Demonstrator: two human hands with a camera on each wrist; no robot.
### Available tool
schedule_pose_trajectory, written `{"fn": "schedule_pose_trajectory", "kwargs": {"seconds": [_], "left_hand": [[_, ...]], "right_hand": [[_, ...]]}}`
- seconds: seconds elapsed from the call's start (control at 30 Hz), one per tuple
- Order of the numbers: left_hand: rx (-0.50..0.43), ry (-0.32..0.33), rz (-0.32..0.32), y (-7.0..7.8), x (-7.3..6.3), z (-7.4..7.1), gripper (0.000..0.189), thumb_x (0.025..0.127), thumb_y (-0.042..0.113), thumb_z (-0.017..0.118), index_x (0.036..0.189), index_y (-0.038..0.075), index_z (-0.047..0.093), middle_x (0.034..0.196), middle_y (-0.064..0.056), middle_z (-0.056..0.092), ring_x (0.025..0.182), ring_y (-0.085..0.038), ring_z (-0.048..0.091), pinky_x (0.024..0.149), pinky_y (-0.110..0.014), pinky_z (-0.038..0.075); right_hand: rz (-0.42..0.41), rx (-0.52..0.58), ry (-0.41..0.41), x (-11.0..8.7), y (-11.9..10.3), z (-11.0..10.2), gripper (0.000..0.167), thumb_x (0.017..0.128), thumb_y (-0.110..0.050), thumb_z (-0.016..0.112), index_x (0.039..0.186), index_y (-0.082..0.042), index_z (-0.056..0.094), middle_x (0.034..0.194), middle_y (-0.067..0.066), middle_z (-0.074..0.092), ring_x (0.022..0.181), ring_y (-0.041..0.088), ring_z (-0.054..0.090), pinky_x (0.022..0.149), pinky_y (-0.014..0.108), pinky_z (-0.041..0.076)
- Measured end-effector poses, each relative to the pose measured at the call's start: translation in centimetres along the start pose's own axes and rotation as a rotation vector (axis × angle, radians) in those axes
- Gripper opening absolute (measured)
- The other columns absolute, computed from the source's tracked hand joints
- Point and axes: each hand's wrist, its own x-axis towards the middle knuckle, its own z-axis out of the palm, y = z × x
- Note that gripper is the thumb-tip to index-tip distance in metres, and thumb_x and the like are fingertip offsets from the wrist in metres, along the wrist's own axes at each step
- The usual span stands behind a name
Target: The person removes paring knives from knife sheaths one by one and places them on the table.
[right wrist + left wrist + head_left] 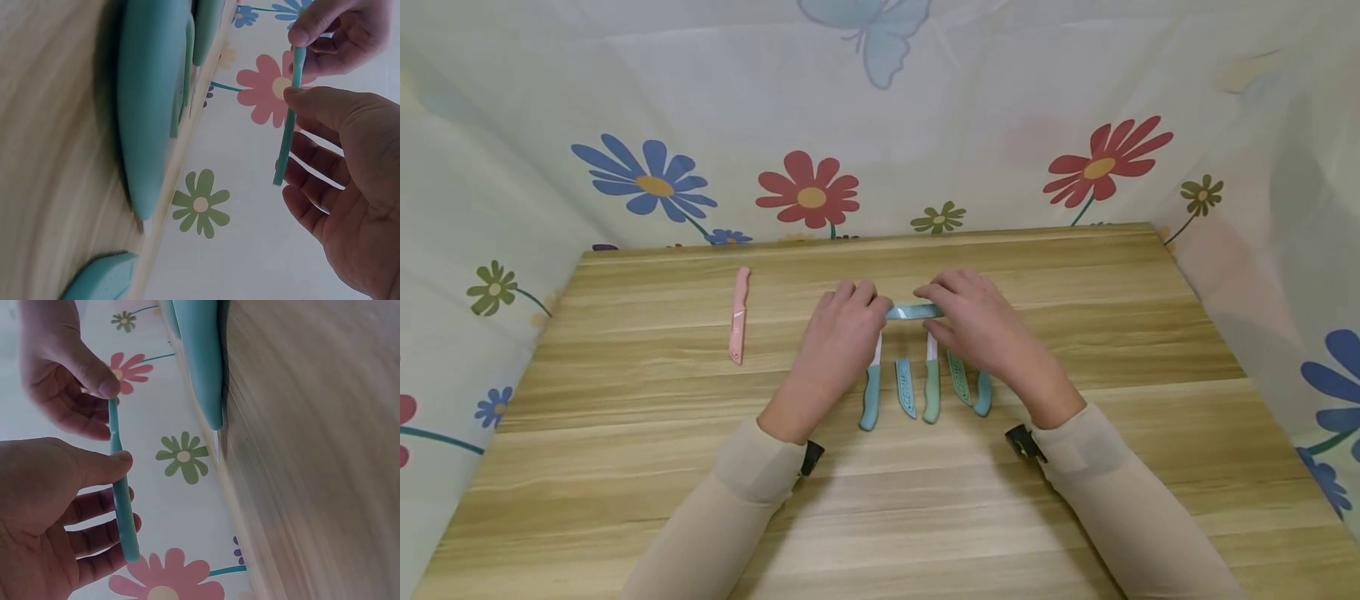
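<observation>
My left hand (847, 325) and right hand (981, 321) hold a light-blue knife (913, 312) level between them, above the table. In the left wrist view, my left thumb and fingers pinch its rounded handle (125, 515). My right hand pinches the other, flatter end, which looks like a blue sheath (285, 147) in the right wrist view. How far the blade sits inside is hidden by the fingers. Below the hands lie a blue-handled knife (870, 396), a blue sheath (906, 387), a green-handled knife (931, 392), a green sheath (958, 379) and another blue handle (982, 393), partly covered by my right hand.
A pink knife in its sheath (740, 317) lies apart at the left of the wooden table (625, 433). Another blue piece (103, 278) shows low in the right wrist view. Flower-printed cloth (985, 125) hangs behind and beside the table.
</observation>
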Motion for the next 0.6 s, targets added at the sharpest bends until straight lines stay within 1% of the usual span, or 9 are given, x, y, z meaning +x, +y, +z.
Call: {"fn": "schedule_pose_trajectory", "kwargs": {"seconds": [0.17,0.33,0.6], "left_hand": [[0.003,-0.022,0.001,0.46,-0.01,-0.28,0.019,0.099,0.011,0.076,0.118,0.009,0.077,0.103,-0.008,0.064,0.093,-0.026,0.055,0.075,-0.035,0.052],[0.009,-0.032,0.010,0.78,-0.07,-0.51,0.019,0.098,0.008,0.075,0.118,0.009,0.077,0.104,-0.008,0.064,0.095,-0.027,0.057,0.078,-0.037,0.054],[-0.005,-0.018,0.018,0.97,-0.14,-0.28,0.016,0.099,0.007,0.075,0.115,0.009,0.078,0.101,-0.008,0.064,0.091,-0.026,0.055,0.072,-0.035,0.051]], "right_hand": [[-0.046,-0.027,-0.002,0.04,-0.59,0.09,0.043,0.097,-0.019,0.081,0.135,-0.005,0.069,0.126,0.011,0.065,0.115,0.032,0.058,0.100,0.046,0.049],[-0.051,-0.042,-0.016,0.00,-0.96,0.28,0.037,0.099,-0.019,0.079,0.132,-0.005,0.071,0.122,0.009,0.065,0.108,0.029,0.058,0.094,0.042,0.050],[-0.061,-0.027,-0.007,-0.01,-1.03,0.57,0.024,0.101,-0.015,0.076,0.122,-0.005,0.074,0.112,0.008,0.067,0.098,0.027,0.057,0.087,0.039,0.050]]}}
